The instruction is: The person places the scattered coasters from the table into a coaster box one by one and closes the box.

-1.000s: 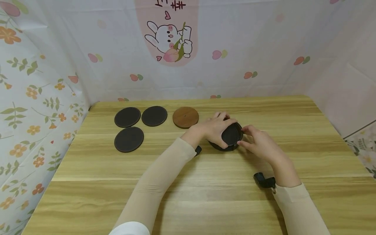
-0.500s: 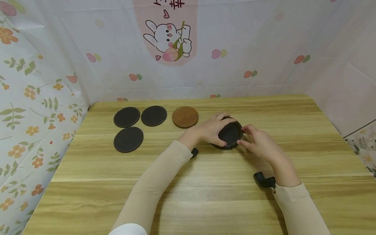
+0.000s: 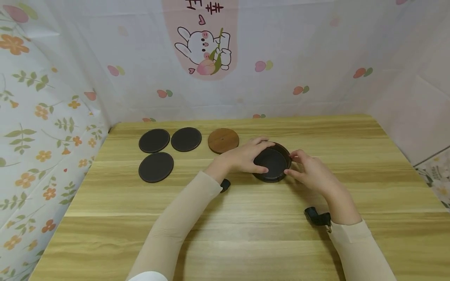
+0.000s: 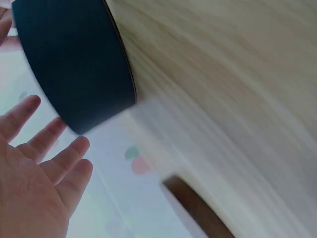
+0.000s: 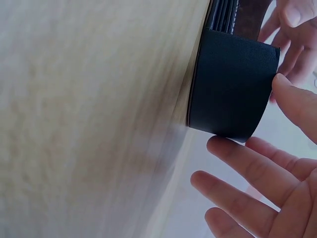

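Observation:
A round black coaster holder (image 3: 270, 180) stands on the table, with a black coaster (image 3: 271, 163) lying inside it. Through the slot in its wall, the right wrist view shows several stacked coaster edges (image 5: 224, 16). My left hand (image 3: 244, 157) hovers over the holder's left rim, fingers spread and nothing in them; the left wrist view has these fingers beside the holder's wall (image 4: 74, 64). With thumb and forefinger, my right hand (image 3: 311, 173) holds the holder's right side, the thumb at the rim (image 5: 278, 64). The other fingers extend past it.
Three black coasters (image 3: 156, 167) lie flat at the back left. Between them and the holder is a brown wooden disc (image 3: 223, 141) with a small central hole. Black camera mounts (image 3: 317, 217) hang at both wrists. Printed cloth (image 3: 316, 58) encloses the wooden table's back and sides.
My left hand has drawn back leftward from over the holder, uncovering more of the coaster inside. The right hand stays at the holder's right side. The head view has shifted slightly.

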The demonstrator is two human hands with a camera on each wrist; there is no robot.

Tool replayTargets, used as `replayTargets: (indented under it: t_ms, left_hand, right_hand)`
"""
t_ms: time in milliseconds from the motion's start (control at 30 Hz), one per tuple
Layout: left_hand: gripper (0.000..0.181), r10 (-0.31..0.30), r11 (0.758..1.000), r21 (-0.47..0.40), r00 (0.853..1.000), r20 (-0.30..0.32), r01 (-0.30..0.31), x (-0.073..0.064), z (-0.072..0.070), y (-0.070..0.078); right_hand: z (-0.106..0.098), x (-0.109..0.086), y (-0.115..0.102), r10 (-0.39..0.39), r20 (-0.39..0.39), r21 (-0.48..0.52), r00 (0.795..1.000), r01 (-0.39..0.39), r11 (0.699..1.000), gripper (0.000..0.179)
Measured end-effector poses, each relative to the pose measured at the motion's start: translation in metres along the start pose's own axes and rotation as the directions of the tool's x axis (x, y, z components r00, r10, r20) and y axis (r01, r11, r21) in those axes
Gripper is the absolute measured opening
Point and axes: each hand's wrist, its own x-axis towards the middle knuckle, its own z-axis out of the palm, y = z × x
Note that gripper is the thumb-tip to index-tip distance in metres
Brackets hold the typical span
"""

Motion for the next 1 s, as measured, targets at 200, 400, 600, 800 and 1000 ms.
replayTargets:
  t_ms: [200, 400, 600, 800, 1000]
  left_hand:
    - [0.076, -0.046, 0.999, 0.015, 0.997, -0.067, 0.047, -0.025, -0.011, -0.008]
    - [0.07, -0.056, 0.995, 0.075, 0.989, -0.134, 0.066, -0.054, -0.024, -0.012]
    - [0.065, -0.038, 0.99, 0.123, 0.98, -0.197, 0.063, -0.093, -0.035, -0.024]
    - [0.064, -0.121, 0.984, 0.101, 0.96, -0.252, 0.15, -0.129, -0.046, -0.037]
    - [0.064, -0.148, 0.975, 0.115, 0.942, -0.301, 0.19, -0.156, -0.053, -0.046]
  right_hand:
    - [0.0, 0.001, 0.003, -0.03, 0.001, -0.021, 1.0, 0.03, 0.999, 0.072]
    - [0.001, 0.0, 0.004, -0.047, 0.009, -0.011, 0.999, 0.047, 0.999, 0.076]
    - [0.002, -0.001, 0.002, -0.045, 0.017, -0.003, 0.999, 0.045, 0.999, 0.075]
    - [0.0, -0.001, 0.003, -0.041, 0.015, -0.005, 0.999, 0.042, 0.999, 0.075]
    - [0.002, -0.001, 0.003, -0.04, 0.016, -0.009, 0.999, 0.04, 0.999, 0.076]
